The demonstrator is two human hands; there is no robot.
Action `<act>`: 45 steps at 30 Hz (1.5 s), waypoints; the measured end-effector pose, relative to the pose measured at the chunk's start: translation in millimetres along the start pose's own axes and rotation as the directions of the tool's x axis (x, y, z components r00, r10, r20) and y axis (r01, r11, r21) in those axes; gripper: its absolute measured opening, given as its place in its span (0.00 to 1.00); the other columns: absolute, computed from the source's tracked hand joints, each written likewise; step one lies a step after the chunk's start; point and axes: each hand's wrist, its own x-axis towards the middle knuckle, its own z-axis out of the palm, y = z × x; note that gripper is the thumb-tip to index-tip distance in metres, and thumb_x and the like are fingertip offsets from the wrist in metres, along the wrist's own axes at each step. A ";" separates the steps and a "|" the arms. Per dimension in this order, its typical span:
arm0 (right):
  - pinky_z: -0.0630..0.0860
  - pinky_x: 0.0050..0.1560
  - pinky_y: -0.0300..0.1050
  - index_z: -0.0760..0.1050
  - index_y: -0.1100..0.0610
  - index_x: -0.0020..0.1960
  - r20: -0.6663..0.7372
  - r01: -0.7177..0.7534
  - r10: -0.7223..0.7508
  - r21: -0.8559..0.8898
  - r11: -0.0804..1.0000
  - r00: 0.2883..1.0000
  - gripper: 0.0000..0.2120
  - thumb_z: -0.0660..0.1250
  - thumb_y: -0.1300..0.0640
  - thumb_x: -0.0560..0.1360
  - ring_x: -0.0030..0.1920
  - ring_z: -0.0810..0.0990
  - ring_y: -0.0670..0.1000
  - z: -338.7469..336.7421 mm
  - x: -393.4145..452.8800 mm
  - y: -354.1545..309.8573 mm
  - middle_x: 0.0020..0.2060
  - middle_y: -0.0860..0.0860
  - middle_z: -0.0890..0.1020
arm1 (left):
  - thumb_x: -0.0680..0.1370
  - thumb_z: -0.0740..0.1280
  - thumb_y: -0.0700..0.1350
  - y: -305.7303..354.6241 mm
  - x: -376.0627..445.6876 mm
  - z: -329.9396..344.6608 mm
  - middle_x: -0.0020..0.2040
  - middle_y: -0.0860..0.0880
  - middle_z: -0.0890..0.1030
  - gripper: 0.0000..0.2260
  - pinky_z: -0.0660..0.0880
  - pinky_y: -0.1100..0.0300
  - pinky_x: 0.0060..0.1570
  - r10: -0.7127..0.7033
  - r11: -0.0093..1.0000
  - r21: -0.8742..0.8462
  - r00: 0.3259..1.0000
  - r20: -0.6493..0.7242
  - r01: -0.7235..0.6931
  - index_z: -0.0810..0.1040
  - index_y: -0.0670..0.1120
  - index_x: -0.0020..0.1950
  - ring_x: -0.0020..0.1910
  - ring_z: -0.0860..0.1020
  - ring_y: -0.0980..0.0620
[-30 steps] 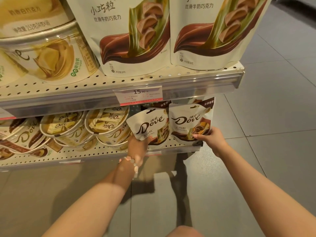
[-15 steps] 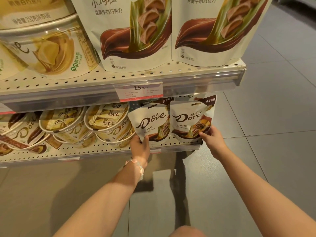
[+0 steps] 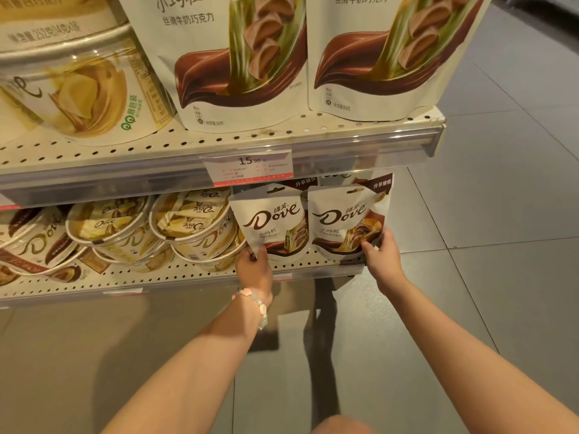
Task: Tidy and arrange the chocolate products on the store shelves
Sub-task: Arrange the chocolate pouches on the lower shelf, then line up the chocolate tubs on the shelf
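Note:
Two white Dove chocolate pouches stand side by side at the right end of the lower shelf (image 3: 188,270). My left hand (image 3: 254,268) pinches the bottom left corner of the left pouch (image 3: 270,220), which leans slightly to the left. My right hand (image 3: 383,258) grips the bottom right corner of the right pouch (image 3: 343,219). More pouches with brown tops stand behind these two, mostly hidden.
Round Dove tubs (image 3: 191,220) lie tipped on the lower shelf to the left of the pouches. The upper shelf (image 3: 313,142) holds large pouches (image 3: 238,57) and a big tub (image 3: 78,89), with a price tag (image 3: 249,167) on its rail. Grey tiled floor (image 3: 501,214) lies to the right.
Both hands have stayed on the pouches' lower corners and nudged them slightly back on the shelf. The right hand has slid a little further under its pouch.

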 end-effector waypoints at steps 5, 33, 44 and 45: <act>0.74 0.62 0.53 0.67 0.56 0.65 -0.113 0.056 -0.066 -0.088 0.995 0.991 0.18 0.64 0.61 0.77 0.64 0.72 0.54 0.7 -11.5 0.7 0.62 0.52 0.74 | 0.79 0.63 0.40 4.1 -1.6 -4.5 0.52 0.38 0.80 0.09 0.73 0.50 0.55 -0.016 0.995 0.096 1.000 0.013 0.015 0.78 0.35 0.53 0.54 0.77 0.39; 0.63 0.70 0.38 0.63 0.53 0.72 0.356 0.726 -0.722 0.152 0.671 0.593 0.26 0.66 0.56 0.76 0.69 0.66 0.45 114.5 -190.0 -242.3 0.69 0.47 0.66 | 0.73 0.70 0.39 246.5 -49.0 -191.2 0.47 0.48 0.75 0.12 0.73 0.62 0.44 0.596 0.802 0.128 0.762 -0.254 -0.584 0.71 0.48 0.52 0.44 0.74 0.56; 0.57 0.73 0.57 0.47 0.52 0.76 -0.152 0.650 -0.647 -0.034 0.759 0.748 0.51 0.76 0.47 0.65 0.75 0.52 0.52 214.1 -215.2 -261.6 0.76 0.52 0.51 | 0.62 0.79 0.54 269.7 54.0 -238.2 0.73 0.41 0.57 0.51 0.54 0.53 0.70 0.759 0.632 0.461 0.618 -0.206 -0.623 0.53 0.44 0.75 0.73 0.55 0.45; 0.57 0.73 0.58 0.46 0.52 0.76 -0.172 0.641 -0.637 -0.039 0.767 0.752 0.52 0.76 0.45 0.64 0.75 0.52 0.52 220.0 -214.8 -261.6 0.76 0.52 0.51 | 0.61 0.79 0.56 269.5 60.7 -240.4 0.74 0.42 0.56 0.52 0.54 0.53 0.70 0.761 0.632 0.443 0.616 -0.202 -0.635 0.52 0.45 0.75 0.73 0.55 0.45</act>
